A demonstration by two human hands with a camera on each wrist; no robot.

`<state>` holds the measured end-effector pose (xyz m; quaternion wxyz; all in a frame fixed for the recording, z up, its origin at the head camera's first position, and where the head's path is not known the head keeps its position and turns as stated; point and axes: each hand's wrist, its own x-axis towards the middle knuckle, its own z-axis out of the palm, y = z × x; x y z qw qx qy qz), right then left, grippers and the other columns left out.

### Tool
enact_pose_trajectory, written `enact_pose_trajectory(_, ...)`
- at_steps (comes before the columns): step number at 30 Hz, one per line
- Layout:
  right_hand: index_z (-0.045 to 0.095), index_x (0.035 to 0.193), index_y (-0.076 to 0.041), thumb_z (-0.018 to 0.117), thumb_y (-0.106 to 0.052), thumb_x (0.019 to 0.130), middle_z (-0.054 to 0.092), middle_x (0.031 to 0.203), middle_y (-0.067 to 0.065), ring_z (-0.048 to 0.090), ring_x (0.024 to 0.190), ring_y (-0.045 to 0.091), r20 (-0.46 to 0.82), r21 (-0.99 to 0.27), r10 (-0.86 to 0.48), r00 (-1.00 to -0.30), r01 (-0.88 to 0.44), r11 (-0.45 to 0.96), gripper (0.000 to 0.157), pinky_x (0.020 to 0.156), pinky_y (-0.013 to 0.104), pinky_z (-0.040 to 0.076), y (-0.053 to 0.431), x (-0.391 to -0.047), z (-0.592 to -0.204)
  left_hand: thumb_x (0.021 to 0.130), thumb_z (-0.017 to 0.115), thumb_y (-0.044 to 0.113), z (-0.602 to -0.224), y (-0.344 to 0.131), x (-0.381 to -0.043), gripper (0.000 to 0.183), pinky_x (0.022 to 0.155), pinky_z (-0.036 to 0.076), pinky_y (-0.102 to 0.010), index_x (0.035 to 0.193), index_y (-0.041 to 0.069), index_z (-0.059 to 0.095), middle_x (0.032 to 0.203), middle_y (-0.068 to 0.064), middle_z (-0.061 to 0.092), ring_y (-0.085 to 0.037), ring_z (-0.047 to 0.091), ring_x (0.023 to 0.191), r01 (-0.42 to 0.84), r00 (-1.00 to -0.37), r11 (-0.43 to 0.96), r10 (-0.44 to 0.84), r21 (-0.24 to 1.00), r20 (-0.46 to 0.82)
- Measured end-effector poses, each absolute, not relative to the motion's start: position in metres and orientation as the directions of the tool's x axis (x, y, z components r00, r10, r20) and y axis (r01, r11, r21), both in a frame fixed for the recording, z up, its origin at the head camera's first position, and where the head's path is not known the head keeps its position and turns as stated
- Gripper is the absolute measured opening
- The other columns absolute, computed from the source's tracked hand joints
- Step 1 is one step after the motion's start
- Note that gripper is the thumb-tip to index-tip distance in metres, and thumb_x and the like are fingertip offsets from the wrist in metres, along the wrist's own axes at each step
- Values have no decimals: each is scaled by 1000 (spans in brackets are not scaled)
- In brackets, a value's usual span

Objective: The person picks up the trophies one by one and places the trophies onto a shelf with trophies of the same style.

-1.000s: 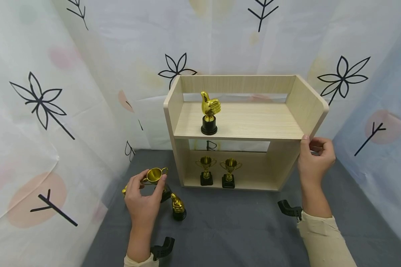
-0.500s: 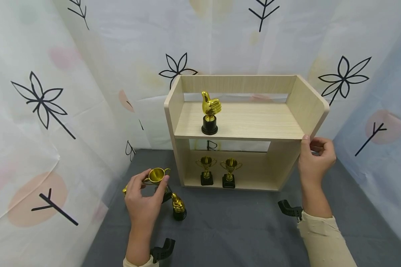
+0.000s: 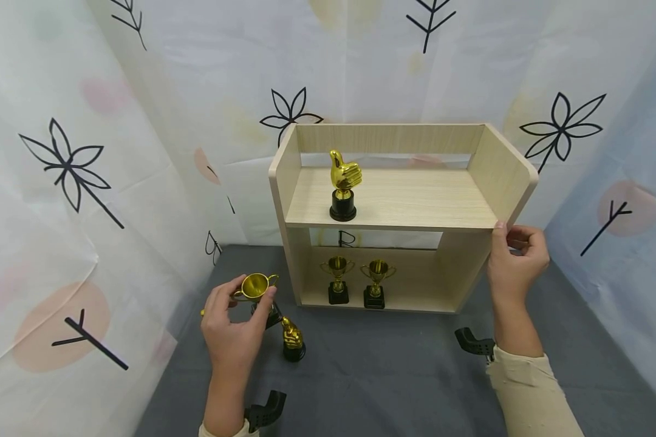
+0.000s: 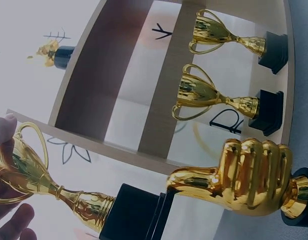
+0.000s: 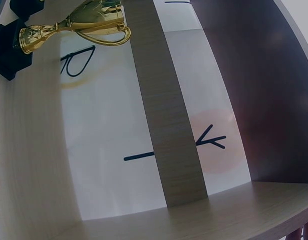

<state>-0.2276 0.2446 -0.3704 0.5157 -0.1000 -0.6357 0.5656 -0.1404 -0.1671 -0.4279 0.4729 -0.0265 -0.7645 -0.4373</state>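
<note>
My left hand [image 3: 232, 331] holds a gold trophy cup [image 3: 255, 287] by its bowl, between thumb and fingers, above the table. In the left wrist view the cup's black base [image 4: 131, 212] hangs free of the fingers. Just right of that hand, a gold thumbs-up trophy [image 3: 292, 338] stands on the table. My right hand [image 3: 516, 261] grips the right side panel of a two-tier wooden shelf [image 3: 393, 228], thumb on the front edge. Two trophy cups, a left one [image 3: 338, 279] and a right one [image 3: 376, 282], stand upright on its lower tier.
Another thumbs-up trophy [image 3: 343, 185] stands on the upper tier, left of centre. A small gold piece [image 3: 202, 312] peeks out left of my left hand, mostly hidden. Grey cloth [image 3: 372, 376] covers the table; patterned white fabric [image 3: 208, 79] hangs behind and at both sides.
My left hand and the trophy cup have shifted very slightly, and the hand hides more of the gold piece beside it. My right hand and the shelf stay put.
</note>
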Motion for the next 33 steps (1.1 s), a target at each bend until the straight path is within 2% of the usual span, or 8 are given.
enact_pose_trajectory(4, 64, 84, -33, 73, -18, 96, 58, 83, -22, 58, 76, -4, 543, -822, 709, -450, -460, 336, 21, 66, 13, 45, 242, -224, -367, 73, 98, 9, -425, -167, -139, 55, 86, 44, -30, 123, 3, 77, 111, -13, 75, -10, 61, 98, 468, -537, 610, -379, 640, 754)
enact_pose_trajectory(11, 64, 84, -28, 73, -18, 95, 58, 82, -22, 57, 76, -4, 544, -822, 707, -452, -456, 341, 17, 66, 15, 45, 240, -222, -364, 76, 97, 10, -420, -165, -136, 52, 87, 44, -26, 123, 5, 77, 110, -11, 75, -6, 61, 98, 497, -531, 603, -357, 624, 768)
enact_pose_trajectory(15, 63, 84, -29, 73, -18, 95, 58, 82, -22, 57, 75, -3, 545, -821, 705, -454, -457, 341, 18, 66, 14, 46, 241, -222, -364, 76, 96, 10, -418, -163, -134, 51, 88, 44, -26, 124, 5, 77, 111, -10, 75, -8, 62, 99, 508, -545, 585, -350, 633, 761)
enact_pose_trajectory(22, 64, 84, -32, 74, -19, 95, 58, 82, -21, 57, 75, -3, 542, -823, 705, -457, -459, 336, 20, 66, 15, 45, 241, -223, -365, 79, 95, 13, -419, -157, -131, 52, 90, 43, -25, 126, 6, 75, 114, -9, 74, -6, 60, 100, 484, -613, 554, -338, 678, 714)
enact_pose_trajectory(33, 62, 84, -31, 73, -18, 95, 58, 82, -21, 57, 76, -4, 541, -825, 705, -459, -454, 337, 19, 66, 16, 45, 239, -221, -364, 78, 96, 12, -421, -147, -132, 52, 89, 44, -27, 125, 6, 76, 113, -9, 74, -14, 62, 99, 495, -627, 555, -304, 669, 717)
